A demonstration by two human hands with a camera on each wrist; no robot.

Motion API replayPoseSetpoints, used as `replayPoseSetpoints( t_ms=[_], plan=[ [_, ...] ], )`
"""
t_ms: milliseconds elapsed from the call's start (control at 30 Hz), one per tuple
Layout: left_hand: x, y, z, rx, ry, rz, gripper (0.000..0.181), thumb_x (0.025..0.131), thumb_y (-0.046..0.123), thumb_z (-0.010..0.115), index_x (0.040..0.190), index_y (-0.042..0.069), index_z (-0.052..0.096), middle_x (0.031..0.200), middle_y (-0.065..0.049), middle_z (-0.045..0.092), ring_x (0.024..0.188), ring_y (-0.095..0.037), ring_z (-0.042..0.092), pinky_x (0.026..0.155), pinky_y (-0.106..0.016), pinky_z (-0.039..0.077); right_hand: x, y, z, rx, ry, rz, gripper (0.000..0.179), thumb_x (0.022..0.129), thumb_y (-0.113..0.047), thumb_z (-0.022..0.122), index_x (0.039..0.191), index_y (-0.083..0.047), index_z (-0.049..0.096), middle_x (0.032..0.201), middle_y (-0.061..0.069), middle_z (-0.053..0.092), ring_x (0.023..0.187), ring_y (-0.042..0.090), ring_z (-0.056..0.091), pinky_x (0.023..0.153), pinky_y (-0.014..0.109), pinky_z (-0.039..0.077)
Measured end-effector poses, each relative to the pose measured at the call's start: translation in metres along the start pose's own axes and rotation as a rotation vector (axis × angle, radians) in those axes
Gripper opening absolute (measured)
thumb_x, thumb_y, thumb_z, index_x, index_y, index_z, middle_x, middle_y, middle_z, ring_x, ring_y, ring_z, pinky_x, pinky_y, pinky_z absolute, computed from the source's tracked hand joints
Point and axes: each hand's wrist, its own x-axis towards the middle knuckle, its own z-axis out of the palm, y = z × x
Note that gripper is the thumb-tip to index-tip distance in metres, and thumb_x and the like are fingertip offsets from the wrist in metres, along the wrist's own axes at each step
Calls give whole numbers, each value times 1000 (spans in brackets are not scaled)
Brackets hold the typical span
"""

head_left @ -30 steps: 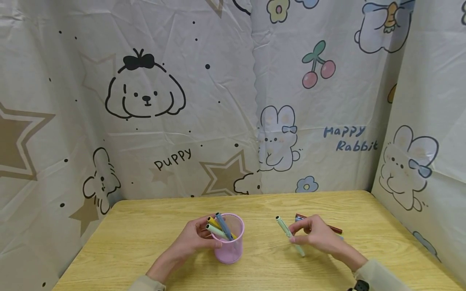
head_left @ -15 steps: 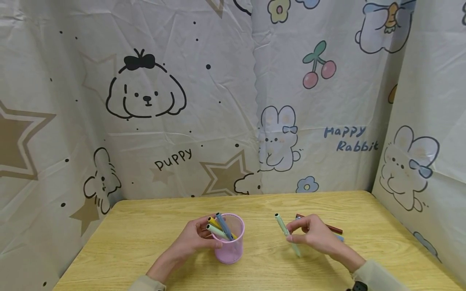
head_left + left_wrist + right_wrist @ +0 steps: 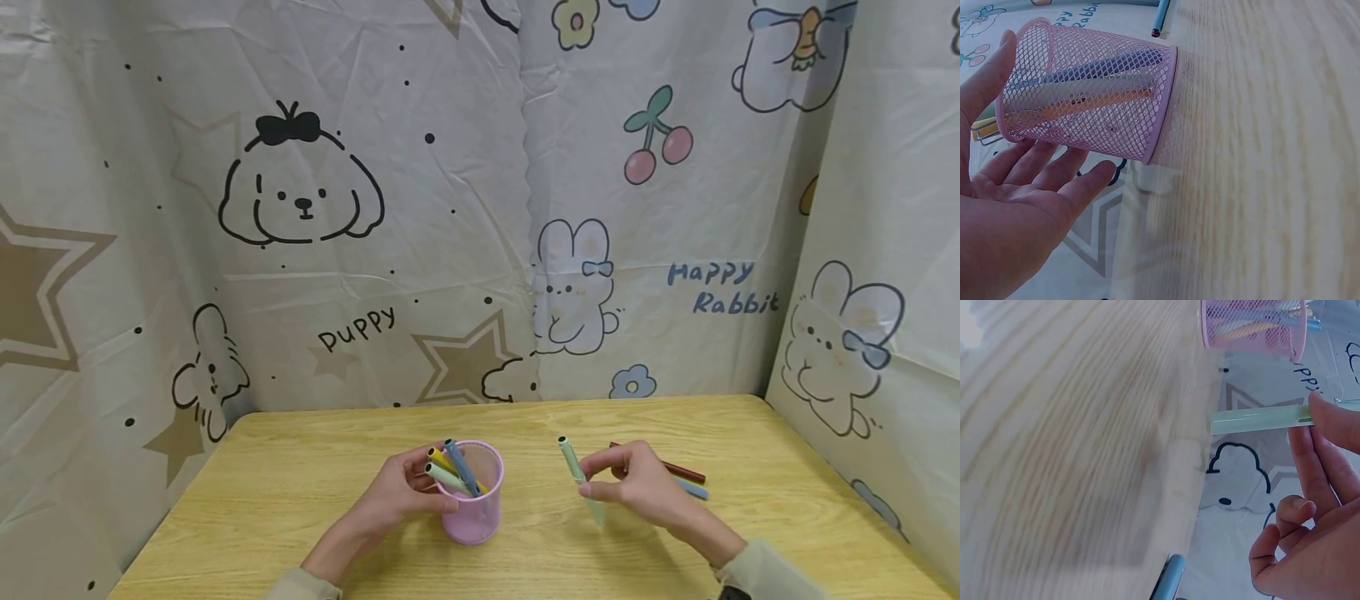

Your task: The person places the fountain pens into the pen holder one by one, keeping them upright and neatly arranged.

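Observation:
A pink mesh pen holder (image 3: 471, 521) stands upright on the table. My left hand (image 3: 401, 487) holds it near the rim, thumb on one side and fingers on the other. Inside lean a blue pen (image 3: 461, 468), a yellow pen (image 3: 437, 456) and a pale green pen (image 3: 444, 477). To the right of the holder, my right hand (image 3: 637, 485) pinches another pale green pen (image 3: 572, 460) between thumb and fingers. In the right wrist view that pen (image 3: 1260, 419) points its lower end at the table, and the ring and little fingers curl loosely.
Behind my right hand, a dark red pen (image 3: 686, 472) and a blue pen (image 3: 692, 489) lie on the wooden table (image 3: 300, 450), partly hidden by the hand. A printed cloth (image 3: 450, 208) hangs behind the table and along both sides.
My right hand has moved left with the pale green pen, which now stands more upright. More of the blue pen on the table shows. My left hand and the pen holder have stayed put.

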Motion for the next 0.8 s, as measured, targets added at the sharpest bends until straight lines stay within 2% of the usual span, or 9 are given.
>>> replayPoseSetpoints(
  t_ms=[67, 167, 233, 300, 633, 800],
  plan=[
    [0, 0, 0, -2, -2, 3, 79, 84, 5, 89, 152, -5, 49, 134, -15, 67, 117, -25, 68, 99, -30, 55, 0, -3, 3, 9, 6, 6, 18, 89, -14, 86, 103, -3, 82, 105, 3, 77, 103, 22, 59, 91, 34, 48],
    [0, 0, 0, -1, -3, 2, 79, 84, 4, 89, 152, -4, 49, 135, -15, 67, 118, -25, 67, 99, -30, 55, 0, -8, 7, 26, 16, 18, 18, 89, -15, 86, 103, -4, 82, 106, 3, 77, 112, 26, 60, 102, 52, 49],
    [0, 0, 0, -2, -2, 2, 79, 85, 4, 89, 152, -4, 49, 136, -16, 67, 118, -26, 67, 99, -31, 55, 0, -10, 9, 35, 20, 23, 18, 90, -16, 86, 103, -5, 82, 107, 3, 77, 117, 28, 61, 108, 63, 44],
    [0, -1, 0, -3, -3, 1, 79, 85, 4, 89, 153, -4, 49, 136, -16, 66, 119, -26, 67, 99, -31, 55, 0, -12, 12, 45, 23, 21, 18, 90, -16, 85, 104, -5, 82, 109, 4, 77, 122, 31, 62, 111, 67, 41],
    [0, 0, 1, -3, 2, 0, 80, 83, 4, 90, 152, -5, 49, 134, -16, 67, 117, -26, 68, 98, -31, 56, 1, -24, 19, 57, 42, -4, 21, 90, -16, 85, 109, -5, 82, 109, 4, 78, 122, 32, 64, 110, 68, 41],
    [0, 0, 1, 1, 4, 1, 80, 83, 3, 90, 152, -5, 50, 133, -16, 68, 116, -26, 68, 98, -31, 56, 3, -28, 23, 62, 47, -16, 23, 90, -17, 85, 109, -5, 82, 108, 3, 78, 120, 29, 65, 108, 62, 46]
  ],
)
